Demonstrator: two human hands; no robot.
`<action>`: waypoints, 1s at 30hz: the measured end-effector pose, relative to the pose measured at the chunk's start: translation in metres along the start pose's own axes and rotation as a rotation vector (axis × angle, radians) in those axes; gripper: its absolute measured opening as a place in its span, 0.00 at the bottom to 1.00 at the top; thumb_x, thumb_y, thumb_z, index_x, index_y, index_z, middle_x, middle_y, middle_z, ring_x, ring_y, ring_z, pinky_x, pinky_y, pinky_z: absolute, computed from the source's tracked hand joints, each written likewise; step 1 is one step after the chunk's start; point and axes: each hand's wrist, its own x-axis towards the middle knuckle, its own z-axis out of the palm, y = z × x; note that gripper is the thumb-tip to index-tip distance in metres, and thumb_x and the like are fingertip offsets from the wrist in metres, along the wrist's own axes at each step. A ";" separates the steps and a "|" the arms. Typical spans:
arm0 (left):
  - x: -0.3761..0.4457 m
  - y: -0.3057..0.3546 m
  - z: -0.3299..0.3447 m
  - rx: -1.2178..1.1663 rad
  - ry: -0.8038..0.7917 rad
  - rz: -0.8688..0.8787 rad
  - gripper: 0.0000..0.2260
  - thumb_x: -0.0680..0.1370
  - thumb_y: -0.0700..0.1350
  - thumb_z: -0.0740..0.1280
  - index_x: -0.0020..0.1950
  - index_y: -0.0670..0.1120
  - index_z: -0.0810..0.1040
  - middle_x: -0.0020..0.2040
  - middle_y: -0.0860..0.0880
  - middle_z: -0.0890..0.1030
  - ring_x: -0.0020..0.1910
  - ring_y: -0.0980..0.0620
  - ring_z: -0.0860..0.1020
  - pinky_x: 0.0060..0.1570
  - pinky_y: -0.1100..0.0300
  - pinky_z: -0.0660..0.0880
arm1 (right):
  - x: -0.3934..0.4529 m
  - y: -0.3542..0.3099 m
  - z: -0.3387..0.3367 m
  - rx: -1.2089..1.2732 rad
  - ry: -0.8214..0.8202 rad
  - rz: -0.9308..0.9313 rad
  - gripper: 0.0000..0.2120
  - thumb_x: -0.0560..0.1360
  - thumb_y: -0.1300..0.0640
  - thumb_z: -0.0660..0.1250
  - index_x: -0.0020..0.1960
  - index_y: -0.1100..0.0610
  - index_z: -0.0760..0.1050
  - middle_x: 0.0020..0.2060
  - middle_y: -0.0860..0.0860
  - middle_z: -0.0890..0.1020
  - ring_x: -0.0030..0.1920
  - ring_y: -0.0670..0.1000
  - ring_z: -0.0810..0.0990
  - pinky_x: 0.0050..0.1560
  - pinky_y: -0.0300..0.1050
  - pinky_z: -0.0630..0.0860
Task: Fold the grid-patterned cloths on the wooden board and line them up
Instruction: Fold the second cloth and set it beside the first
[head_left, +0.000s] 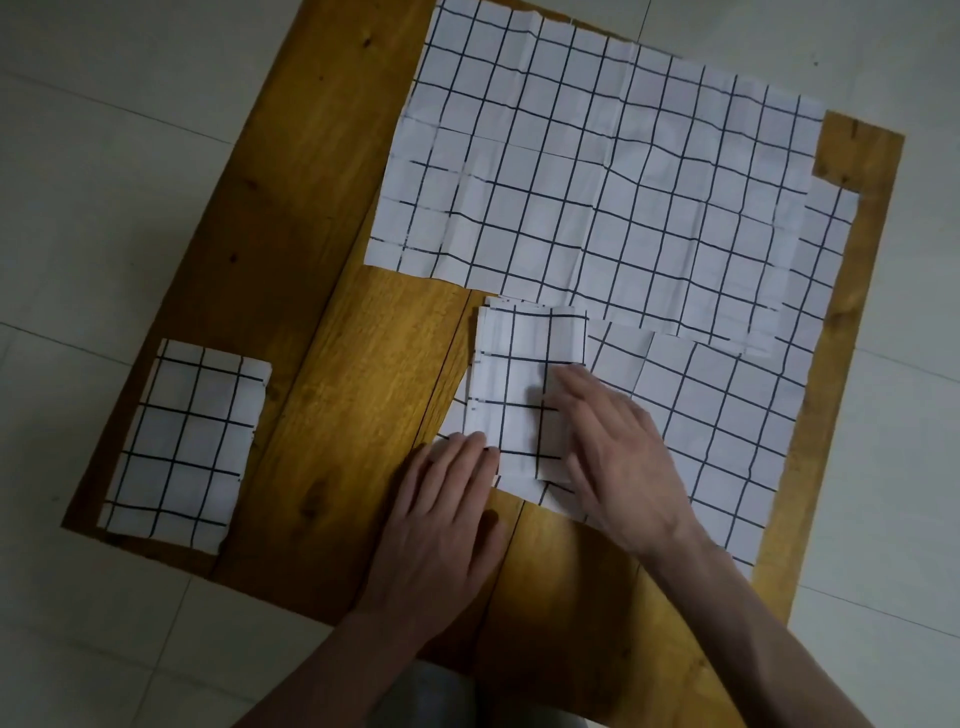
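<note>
Cloths: the folded one (524, 395) lies under your two grips, on the wooden board (363, 364). Your left grip (447, 499) rests flat at its near edge, fingers straight; your right grip (613, 457) presses it flat, holding nothing. Expect it light, soft and springy at the creases; pinch both near corners. You have two folded, the other (187, 441) well left, plus several flat sheets (597, 171) beyond, count unclear.

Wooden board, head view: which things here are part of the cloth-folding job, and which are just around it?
Part of the job:
- wooden board
- folded cloth at the board's left edge
- cloth being folded, under the left hand and right hand
- unfolded cloths still spread flat

Just around:
- tiled floor
</note>
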 end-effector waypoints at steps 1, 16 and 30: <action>0.000 -0.002 -0.001 0.011 -0.002 -0.008 0.28 0.85 0.56 0.57 0.82 0.44 0.65 0.82 0.45 0.65 0.83 0.48 0.60 0.78 0.41 0.62 | 0.000 0.007 0.000 -0.068 -0.002 -0.026 0.28 0.80 0.53 0.56 0.79 0.57 0.66 0.81 0.52 0.65 0.83 0.52 0.58 0.80 0.55 0.59; 0.034 -0.035 -0.017 0.125 -0.023 -0.071 0.33 0.86 0.61 0.49 0.85 0.41 0.55 0.86 0.44 0.53 0.85 0.45 0.52 0.79 0.38 0.58 | -0.040 -0.031 0.021 -0.192 -0.022 0.141 0.27 0.85 0.39 0.56 0.79 0.52 0.69 0.74 0.52 0.72 0.69 0.55 0.73 0.67 0.54 0.73; -0.003 0.021 0.003 0.032 -0.013 0.035 0.28 0.87 0.51 0.52 0.84 0.39 0.55 0.86 0.43 0.53 0.85 0.46 0.52 0.79 0.42 0.61 | -0.046 -0.051 0.034 -0.130 0.034 0.038 0.27 0.87 0.51 0.53 0.84 0.57 0.56 0.84 0.53 0.57 0.84 0.52 0.54 0.81 0.54 0.56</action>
